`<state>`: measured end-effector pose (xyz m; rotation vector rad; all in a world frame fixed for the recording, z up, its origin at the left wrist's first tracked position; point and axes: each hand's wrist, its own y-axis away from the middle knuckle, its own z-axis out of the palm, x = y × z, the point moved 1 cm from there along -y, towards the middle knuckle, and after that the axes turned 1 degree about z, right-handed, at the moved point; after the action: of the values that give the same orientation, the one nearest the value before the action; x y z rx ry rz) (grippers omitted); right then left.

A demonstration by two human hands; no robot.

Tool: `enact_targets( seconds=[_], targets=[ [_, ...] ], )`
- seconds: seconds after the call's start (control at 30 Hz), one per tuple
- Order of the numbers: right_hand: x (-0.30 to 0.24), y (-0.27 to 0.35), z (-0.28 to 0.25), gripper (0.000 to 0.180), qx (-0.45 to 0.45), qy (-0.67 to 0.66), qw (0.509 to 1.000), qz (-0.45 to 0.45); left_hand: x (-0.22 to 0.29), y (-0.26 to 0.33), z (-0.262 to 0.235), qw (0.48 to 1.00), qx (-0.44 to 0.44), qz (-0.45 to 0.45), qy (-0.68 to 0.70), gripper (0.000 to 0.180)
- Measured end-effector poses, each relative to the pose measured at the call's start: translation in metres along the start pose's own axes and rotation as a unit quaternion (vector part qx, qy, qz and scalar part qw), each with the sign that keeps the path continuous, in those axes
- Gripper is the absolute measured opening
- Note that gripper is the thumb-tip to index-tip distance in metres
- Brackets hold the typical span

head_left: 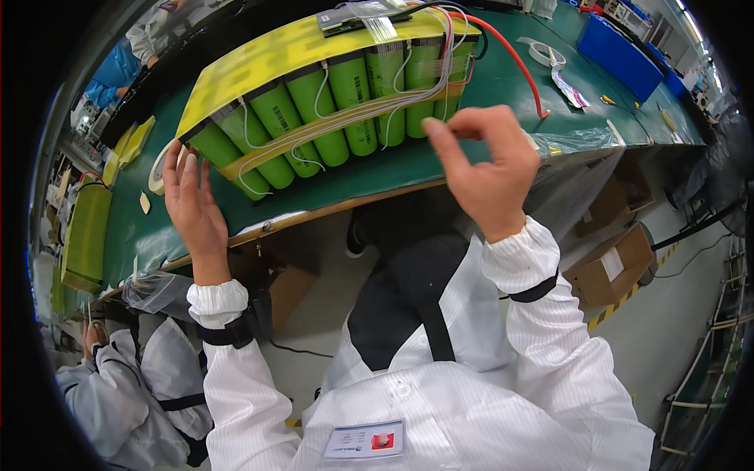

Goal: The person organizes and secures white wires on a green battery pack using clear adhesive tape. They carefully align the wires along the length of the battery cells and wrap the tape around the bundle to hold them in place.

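Note:
A battery pack (334, 102) stands on the green bench in front of me. It has a row of green cylindrical cells, a yellow top sheet, a tan strip across the cells and thin white wires (318, 98) along its near side. My left hand (195, 204) is open at the pack's left end, its fingers stretched up against the corner. Near the right end, my right hand (493, 169) is raised before the cells with its fingers curled in toward the thumb. Whatever it may pinch is too small to make out. A black flat module (353, 20) is taped on top.
A thick red cable (522, 71) curves from the pack onto the green bench (377, 177). Tape rolls (547, 54) lie at both sides. A blue box (616, 51) stands far right, another yellow-green pack (86, 235) at left. Co-workers sit nearby. Cardboard boxes (609, 267) are below.

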<state>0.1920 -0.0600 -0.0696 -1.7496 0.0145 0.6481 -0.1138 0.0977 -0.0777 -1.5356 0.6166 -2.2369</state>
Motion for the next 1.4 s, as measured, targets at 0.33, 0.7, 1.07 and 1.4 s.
enact_targets(
  seconds=[0.33, 0.7, 1.07, 1.4],
  targets=[
    [-0.022, -0.014, 0.049, 0.037, -0.056, -0.008, 0.998, 0.01, 0.001, 0.003, -0.002, 1.0, 0.017, 0.016, 0.001, 0.046],
    [-0.038, -0.006, 0.034, 0.034, -0.098, -0.003, 0.988, 0.118, 0.004, 0.007, 0.001, 0.998, 0.056, 0.029, -0.011, 0.044],
    [-0.013, 0.031, -0.009, 0.026, -0.18, 0.037, 0.972, 0.145, 0.024, 0.044, 0.008, 0.936, 0.013, 0.13, -0.328, 0.085],
    [-0.018, 0.033, 0.0, 0.027, -0.164, 0.075, 0.97, 0.166, 0.016, 0.034, 0.032, 0.897, 0.058, 0.195, -0.392, 0.097]
  ],
)
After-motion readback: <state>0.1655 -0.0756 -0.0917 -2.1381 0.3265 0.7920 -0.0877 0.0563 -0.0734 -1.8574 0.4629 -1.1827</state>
